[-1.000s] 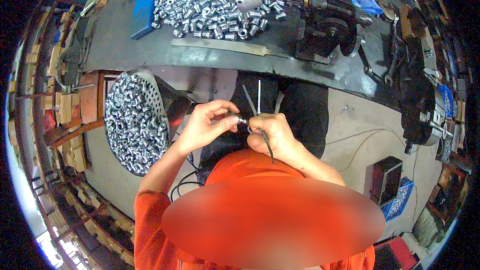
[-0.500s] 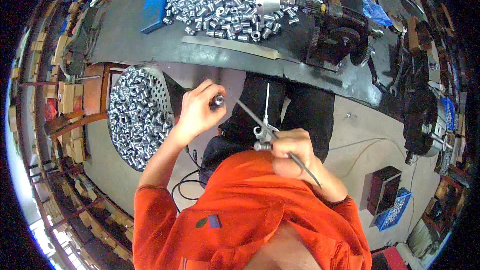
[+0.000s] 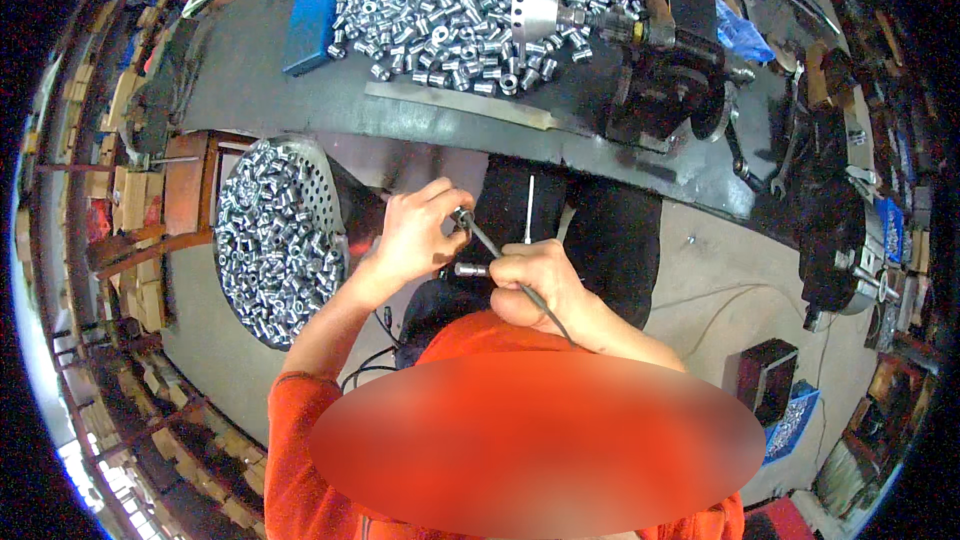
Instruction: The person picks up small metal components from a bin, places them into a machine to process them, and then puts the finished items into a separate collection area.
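Now the left hand (image 3: 420, 237) pinches a small metal fitting (image 3: 461, 218) at its two o'clock; the right hand (image 3: 540, 282) grips a slim grey rod (image 3: 486, 240), tip at the fitting, and a silver cylinder (image 3: 471, 270) pointing toward nine o'clock.

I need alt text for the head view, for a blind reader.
A person's left hand holds a small metal part at the end of a thin dark rod gripped by the right hand. At left, a perforated pan holds many metal parts; ahead, a pile of parts lies on a dark workbench.
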Tool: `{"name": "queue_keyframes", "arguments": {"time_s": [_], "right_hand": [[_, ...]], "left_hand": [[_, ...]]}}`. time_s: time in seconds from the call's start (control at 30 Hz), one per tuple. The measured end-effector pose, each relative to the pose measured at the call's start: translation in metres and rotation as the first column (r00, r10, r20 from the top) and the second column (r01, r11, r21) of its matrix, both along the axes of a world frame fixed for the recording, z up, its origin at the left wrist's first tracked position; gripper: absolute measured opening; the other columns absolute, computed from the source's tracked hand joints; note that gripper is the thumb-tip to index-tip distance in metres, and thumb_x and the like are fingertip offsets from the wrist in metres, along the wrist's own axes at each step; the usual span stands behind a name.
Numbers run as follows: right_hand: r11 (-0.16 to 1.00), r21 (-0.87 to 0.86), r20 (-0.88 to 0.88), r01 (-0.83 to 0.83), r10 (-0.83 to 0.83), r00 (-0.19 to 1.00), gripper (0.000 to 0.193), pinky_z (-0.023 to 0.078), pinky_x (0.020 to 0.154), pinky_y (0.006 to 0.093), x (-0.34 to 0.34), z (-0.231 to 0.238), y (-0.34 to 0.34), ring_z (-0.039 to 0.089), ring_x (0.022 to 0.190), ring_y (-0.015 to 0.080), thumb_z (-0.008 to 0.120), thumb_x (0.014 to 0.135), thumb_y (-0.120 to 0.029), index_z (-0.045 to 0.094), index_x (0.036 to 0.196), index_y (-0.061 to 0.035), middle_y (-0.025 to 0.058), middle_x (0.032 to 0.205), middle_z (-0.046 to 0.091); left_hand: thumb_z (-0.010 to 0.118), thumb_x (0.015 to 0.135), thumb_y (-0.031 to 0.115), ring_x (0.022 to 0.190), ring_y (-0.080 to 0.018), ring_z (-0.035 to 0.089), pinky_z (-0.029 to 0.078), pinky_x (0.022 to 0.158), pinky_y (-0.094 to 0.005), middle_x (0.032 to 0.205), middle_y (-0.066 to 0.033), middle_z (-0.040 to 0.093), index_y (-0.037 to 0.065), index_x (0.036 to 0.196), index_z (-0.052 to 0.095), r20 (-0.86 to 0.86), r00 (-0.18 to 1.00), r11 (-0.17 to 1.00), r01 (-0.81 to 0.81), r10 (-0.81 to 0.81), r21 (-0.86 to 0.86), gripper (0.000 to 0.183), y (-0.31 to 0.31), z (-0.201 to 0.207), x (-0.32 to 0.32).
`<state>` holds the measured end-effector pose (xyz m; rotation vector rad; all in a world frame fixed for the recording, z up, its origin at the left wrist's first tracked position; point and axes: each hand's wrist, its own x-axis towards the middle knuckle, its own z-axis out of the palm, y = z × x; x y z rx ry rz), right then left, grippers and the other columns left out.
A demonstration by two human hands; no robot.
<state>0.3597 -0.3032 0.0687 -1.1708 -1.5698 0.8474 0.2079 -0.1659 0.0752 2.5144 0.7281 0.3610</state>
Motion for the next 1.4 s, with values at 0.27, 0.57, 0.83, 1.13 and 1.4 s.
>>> {"name": "queue_keyframes", "arguments": {"time_s": [0.27, 0.57, 0.83, 1.13, 1.4], "right_hand": [[0.959, 0.26, 0.063, 0.11, -0.13, 0.989, 0.025, 0.031, 0.038, 0.0377, 0.007, 0.019, -0.018, 0.039, 0.041, 0.0249, 0.062, 0.058, -0.012, 0.038, 0.054, -0.0077, 0.007, 0.053, 0.035], [0.988, 0.131, 0.029, 0.078, -0.082, 0.996, 0.03, 0.029, 0.042, 0.0352, 0.006, 0.011, -0.021, 0.043, 0.046, 0.0253, 0.064, 0.059, -0.014, 0.034, 0.059, -0.0086, 0.0069, 0.056, 0.035], [0.981, 0.154, -0.04, 0.117, -0.112, 0.993, 0.026, 0.023, 0.038, 0.0294, -0.003, 0.002, -0.01, 0.031, 0.039, 0.0169, 0.055, 0.058, -0.007, 0.03, 0.052, -0.0074, 0.0041, 0.05, 0.03], [0.992, 0.098, -0.026, 0.08, -0.077, 0.997, 0.027, 0.025, 0.041, 0.0338, -0.006, 0.001, -0.011, 0.036, 0.042, 0.0224, 0.058, 0.059, -0.007, 0.032, 0.055, -0.0063, 0.0065, 0.052, 0.032], [0.994, 0.063, -0.062, 0.085, -0.081, 0.995, 0.028, 0.027, 0.042, 0.037, 0.003, -0.001, -0.015, 0.037, 0.043, 0.0274, 0.062, 0.061, -0.01, 0.035, 0.058, -0.006, 0.0089, 0.053, 0.033]], "left_hand": [[0.067, 0.063, 0.014, 0.062, -0.0271, 0.059, 0.047, 0.057, -0.0369, 0.075, -0.0091, 0.061, 0.009, 0.086, 0.064, 0.227, 0.967, 0.959, -0.169, 0.117, 0.225, 0.023, 0.079, -0.001, 0.032], [0.063, 0.082, 0.011, 0.058, -0.0103, 0.058, 0.047, 0.058, -0.0237, 0.092, -0.0128, 0.063, -0.007, 0.122, 0.048, 0.524, 0.783, 0.87, -0.043, 0.334, -0.491, 0.046, 0.151, 0.052, 0.048], [0.066, 0.073, 0.023, 0.082, -0.0327, 0.064, 0.05, 0.073, -0.038, 0.088, -0.021, 0.065, -0.002, 0.1, 0.063, -0.126, 0.899, 0.906, -0.408, 0.421, 0.117, 0.037, 0.142, 0.022, -0.144], [0.066, 0.071, 0.03, 0.085, -0.0325, 0.064, 0.051, 0.075, -0.0399, 0.087, -0.0175, 0.066, 0.008, 0.093, 0.068, -0.439, 0.572, 0.687, -0.708, 0.693, 0.163, 0.032, 0.157, -0.048, -0.174], [0.062, 0.08, 0.005, 0.08, -0.0195, 0.066, 0.051, 0.073, -0.0296, 0.087, -0.0165, 0.067, -0.007, 0.106, 0.057, -0.004, 0.849, 0.736, -0.46, 0.528, -0.497, 0.028, 0.116, 0.001, -0.13]]}}
